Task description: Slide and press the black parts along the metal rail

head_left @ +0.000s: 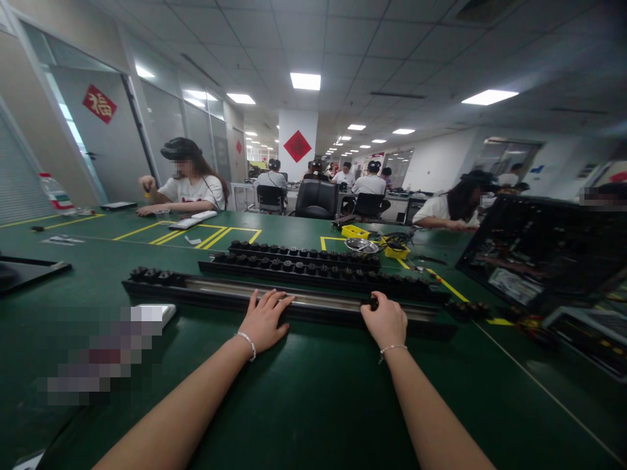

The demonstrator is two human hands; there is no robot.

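A long black rail (220, 297) with a pale metal channel lies across the green table in front of me. Several small black knob-like parts (159, 276) sit at its left end. My left hand (264, 320) rests on the rail's middle, fingers spread and holding nothing. Further right, my right hand (386, 320) pinches a small black knob-like part (374, 302) at the channel; my fingers partly cover it. Just behind lie two more black rails, a nearer rail (318, 277) and a farther rail (304, 253), both lined with such parts.
An open computer case (543, 254) stands at the right, with loose black parts (473, 309) beside it. Behind the rails are a metal dish (361, 245) and a yellow tray (354, 232). A co-worker (189, 183) sits across at the left, and another person (453, 205) at the right.
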